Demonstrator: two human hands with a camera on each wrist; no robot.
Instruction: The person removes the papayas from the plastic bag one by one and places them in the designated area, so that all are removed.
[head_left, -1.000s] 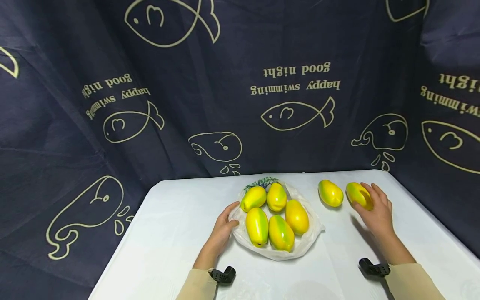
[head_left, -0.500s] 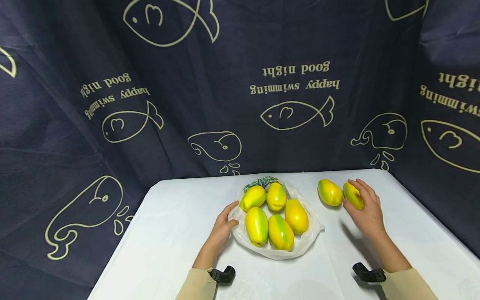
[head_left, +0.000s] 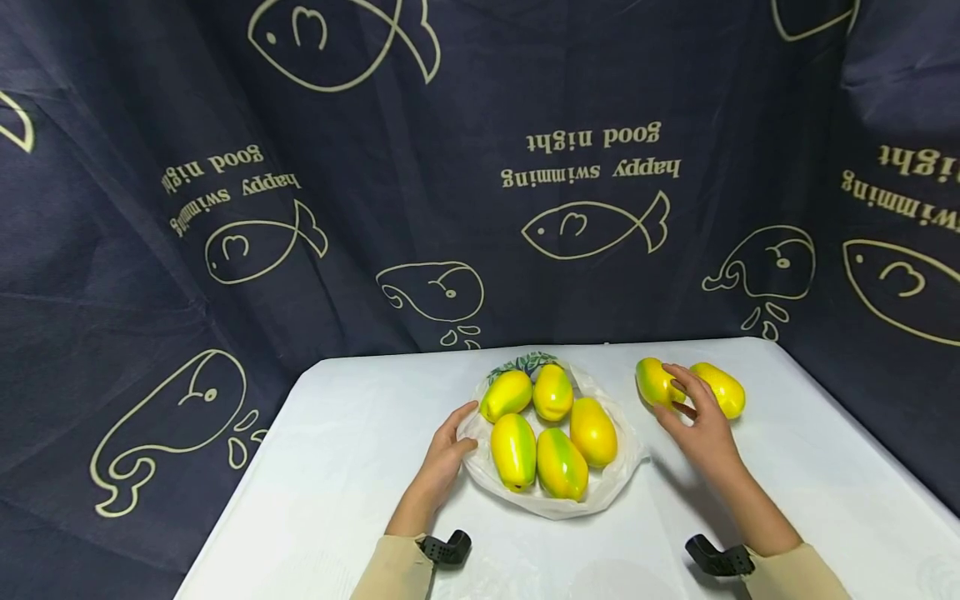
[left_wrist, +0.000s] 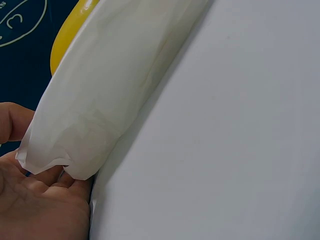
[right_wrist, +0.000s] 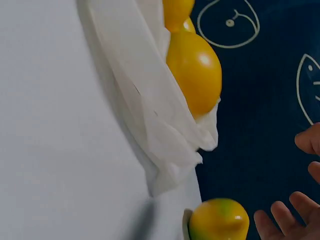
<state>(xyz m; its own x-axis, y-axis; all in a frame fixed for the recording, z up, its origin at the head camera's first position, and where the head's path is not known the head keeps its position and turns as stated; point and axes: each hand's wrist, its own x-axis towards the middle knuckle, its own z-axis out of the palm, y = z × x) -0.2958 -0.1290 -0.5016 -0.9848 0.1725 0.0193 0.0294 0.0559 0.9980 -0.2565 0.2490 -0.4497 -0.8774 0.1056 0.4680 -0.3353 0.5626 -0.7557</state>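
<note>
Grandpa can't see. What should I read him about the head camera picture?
A person's left hand touches a white bag holding five yellow fruits, and the right hand reaches for one of two loose fruits. Behind the white table hangs a dark cloth with fish drawings.

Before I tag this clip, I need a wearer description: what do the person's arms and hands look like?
The left hand and right hand are bare. Plain beige cloth sleeves show, each with a black perforated strap carrying a curved black device near its end. No cables are visible.
</note>
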